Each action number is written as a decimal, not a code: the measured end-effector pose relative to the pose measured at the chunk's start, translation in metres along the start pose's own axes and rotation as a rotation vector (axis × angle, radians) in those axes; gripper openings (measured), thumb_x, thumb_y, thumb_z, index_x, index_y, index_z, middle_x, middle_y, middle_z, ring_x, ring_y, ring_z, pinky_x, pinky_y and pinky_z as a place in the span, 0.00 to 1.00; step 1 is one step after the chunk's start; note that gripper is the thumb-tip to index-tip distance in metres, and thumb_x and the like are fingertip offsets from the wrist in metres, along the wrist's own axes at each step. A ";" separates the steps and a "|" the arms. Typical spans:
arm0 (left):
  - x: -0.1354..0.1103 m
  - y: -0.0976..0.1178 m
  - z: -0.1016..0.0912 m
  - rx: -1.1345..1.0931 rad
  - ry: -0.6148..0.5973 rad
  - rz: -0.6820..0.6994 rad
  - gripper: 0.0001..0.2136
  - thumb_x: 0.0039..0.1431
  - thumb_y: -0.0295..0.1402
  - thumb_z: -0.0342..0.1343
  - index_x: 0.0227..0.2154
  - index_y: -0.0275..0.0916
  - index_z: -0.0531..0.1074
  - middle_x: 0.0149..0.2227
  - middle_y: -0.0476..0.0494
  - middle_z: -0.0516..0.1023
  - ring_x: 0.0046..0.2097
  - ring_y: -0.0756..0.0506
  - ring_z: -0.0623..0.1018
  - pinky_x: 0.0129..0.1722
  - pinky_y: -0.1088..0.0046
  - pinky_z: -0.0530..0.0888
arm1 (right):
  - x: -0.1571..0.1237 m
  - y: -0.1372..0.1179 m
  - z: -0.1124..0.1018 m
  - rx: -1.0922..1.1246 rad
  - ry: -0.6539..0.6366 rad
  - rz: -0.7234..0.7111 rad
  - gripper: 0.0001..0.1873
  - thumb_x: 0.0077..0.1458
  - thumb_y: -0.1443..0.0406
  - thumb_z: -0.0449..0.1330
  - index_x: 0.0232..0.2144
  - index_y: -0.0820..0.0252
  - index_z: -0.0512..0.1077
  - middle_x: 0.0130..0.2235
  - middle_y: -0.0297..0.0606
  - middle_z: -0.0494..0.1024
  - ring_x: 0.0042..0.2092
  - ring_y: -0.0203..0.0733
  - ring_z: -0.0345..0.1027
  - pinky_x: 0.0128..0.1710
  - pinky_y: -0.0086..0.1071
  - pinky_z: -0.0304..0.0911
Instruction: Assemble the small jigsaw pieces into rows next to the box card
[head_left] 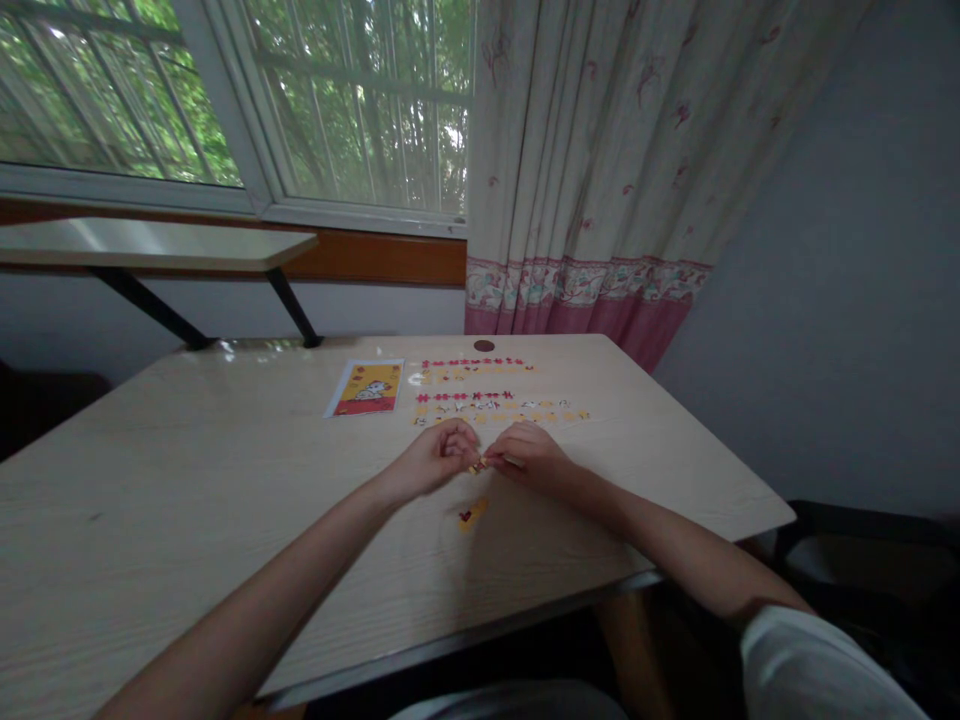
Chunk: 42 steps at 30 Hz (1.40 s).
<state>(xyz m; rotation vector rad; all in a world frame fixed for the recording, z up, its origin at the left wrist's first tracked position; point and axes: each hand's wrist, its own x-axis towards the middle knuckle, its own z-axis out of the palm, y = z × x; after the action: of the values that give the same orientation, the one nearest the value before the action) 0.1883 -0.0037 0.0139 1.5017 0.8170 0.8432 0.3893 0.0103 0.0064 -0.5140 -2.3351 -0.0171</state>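
Between my two hands, above the table, are small yellow puzzle pieces [478,465]; whether they are joined I cannot tell. My left hand [444,452] pinches them from the left with its fingers curled. From the right, my right hand [529,455] grips them between thumb and fingertips. Nearer to me on the table lies a small yellow joined section [472,514] with a dark red mark. Beyond my hands, loose red and yellow puzzle pieces [480,397] lie sorted in several rows. Left of these rows rests a picture card [367,388] with a white animal on yellow and red.
The light wooden table [225,480] ends at a front edge close to my body. A round dark disc [484,346] lies near its back edge. A raised shelf [150,243] on black legs stands at the back left. Behind hang a window and a patterned curtain [592,200].
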 end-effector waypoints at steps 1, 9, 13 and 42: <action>-0.001 0.001 -0.001 0.061 0.007 0.013 0.11 0.46 0.33 0.57 0.30 0.36 0.62 0.25 0.50 0.71 0.26 0.53 0.69 0.26 0.77 0.63 | 0.000 0.003 -0.002 -0.005 0.027 0.009 0.08 0.55 0.63 0.55 0.29 0.58 0.71 0.27 0.34 0.75 0.31 0.34 0.67 0.33 0.29 0.58; -0.014 0.012 -0.005 0.766 -0.247 0.155 0.11 0.49 0.37 0.56 0.20 0.36 0.64 0.22 0.52 0.64 0.25 0.52 0.62 0.26 0.76 0.59 | -0.004 0.037 -0.042 -0.079 0.415 0.338 0.06 0.53 0.64 0.56 0.28 0.59 0.71 0.27 0.37 0.74 0.29 0.35 0.64 0.29 0.29 0.60; -0.015 0.007 -0.001 0.860 -0.340 0.216 0.11 0.43 0.37 0.62 0.24 0.38 0.68 0.27 0.51 0.68 0.29 0.50 0.65 0.30 0.75 0.60 | -0.007 0.042 -0.047 -0.102 0.440 0.340 0.06 0.53 0.64 0.56 0.28 0.59 0.71 0.27 0.37 0.74 0.29 0.36 0.64 0.29 0.30 0.61; -0.015 0.019 -0.016 1.054 -0.253 0.183 0.01 0.50 0.26 0.54 0.27 0.37 0.69 0.30 0.47 0.71 0.36 0.47 0.68 0.39 0.71 0.61 | 0.057 0.118 0.013 -0.080 -0.172 0.708 0.09 0.48 0.65 0.57 0.30 0.62 0.75 0.28 0.35 0.76 0.28 0.32 0.65 0.27 0.23 0.54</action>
<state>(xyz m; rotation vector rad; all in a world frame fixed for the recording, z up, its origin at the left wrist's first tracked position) 0.1671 -0.0104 0.0328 2.5709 0.9965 0.2980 0.3865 0.1411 0.0190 -1.3981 -2.1931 0.2761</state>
